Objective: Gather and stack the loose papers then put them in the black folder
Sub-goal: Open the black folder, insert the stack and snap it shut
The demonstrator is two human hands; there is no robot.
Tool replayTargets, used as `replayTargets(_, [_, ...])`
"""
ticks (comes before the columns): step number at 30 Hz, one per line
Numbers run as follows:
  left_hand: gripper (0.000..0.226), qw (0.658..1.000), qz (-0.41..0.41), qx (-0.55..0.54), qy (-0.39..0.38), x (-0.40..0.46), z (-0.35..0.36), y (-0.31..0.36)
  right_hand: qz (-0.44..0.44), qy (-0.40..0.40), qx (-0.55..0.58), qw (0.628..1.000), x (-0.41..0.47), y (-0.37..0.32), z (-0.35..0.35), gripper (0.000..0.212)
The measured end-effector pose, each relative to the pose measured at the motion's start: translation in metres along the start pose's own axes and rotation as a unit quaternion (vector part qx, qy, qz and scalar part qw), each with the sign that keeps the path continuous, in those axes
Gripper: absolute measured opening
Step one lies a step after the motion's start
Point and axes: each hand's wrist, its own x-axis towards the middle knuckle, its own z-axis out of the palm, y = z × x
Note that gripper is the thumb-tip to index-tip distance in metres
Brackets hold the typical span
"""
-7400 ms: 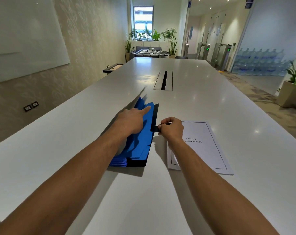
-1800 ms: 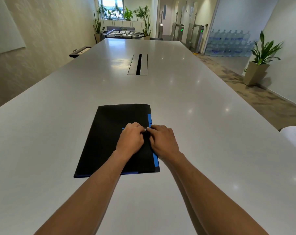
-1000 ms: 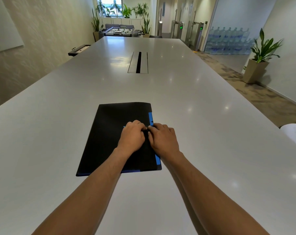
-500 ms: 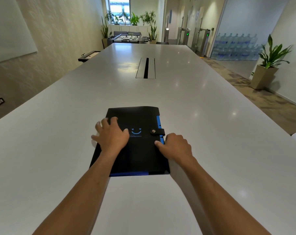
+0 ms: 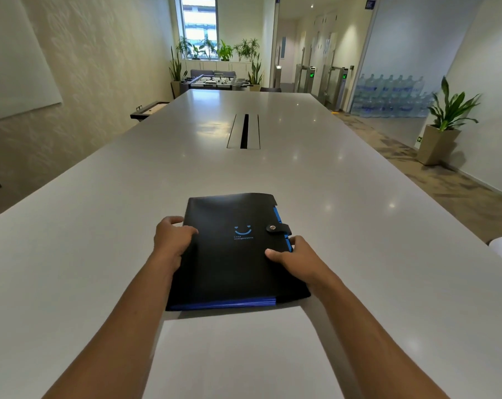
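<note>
Both sides of the black folder are now gripped, left hand and right hand curled around its edges. Its near end has been lifted off the table.

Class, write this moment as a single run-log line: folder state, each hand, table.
black folder: closed, strap snapped | left hand: grips left edge | right hand: grips right edge | table: folder at near end

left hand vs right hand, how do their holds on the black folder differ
The left hand grips the black folder at its plain left edge; the right hand grips the right edge, by the blue tabs below the snap strap. The left sits farther up the folder. Each has its thumb on the cover.
</note>
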Motion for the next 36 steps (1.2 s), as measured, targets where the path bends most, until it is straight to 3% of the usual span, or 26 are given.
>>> replayTargets(3, [0.052, 0.999, 0.028, 0.003, -0.029, 0.000, 0.009, 0.004, 0.031, -0.044, 0.081, 0.995, 0.003, 0.001, -0.012, 0.049])
replayTargets(8, [0.051, 0.995, 0.061, -0.033, -0.078, 0.005, 0.020, 0.015, -0.005, 0.007, 0.190, 0.982, 0.019, 0.005, -0.029, 0.048])
replayTargets(14, [0.049, 0.988, 0.079, -0.035, -0.125, 0.015, 0.029, 0.028, -0.061, 0.045, 0.241, 0.968, 0.047, -0.016, -0.037, 0.052])
replayTargets(21, [0.050, 0.984, 0.121, 0.015, -0.128, 0.046, 0.037, 0.033, -0.053, 0.068, 0.233, 0.969, 0.106, -0.044, -0.034, 0.050])
replayTargets(29, [0.027, 0.990, 0.113, 0.019, -0.084, 0.125, 0.057, 0.036, -0.031, 0.101, 0.188, 0.977, 0.195, -0.063, -0.010, 0.054])
replayTargets(36, [0.028, 0.987, 0.132, 0.080, -0.052, 0.193, 0.071, 0.034, -0.084, 0.169, 0.047, 0.981, 0.259, -0.076, 0.017, 0.056])
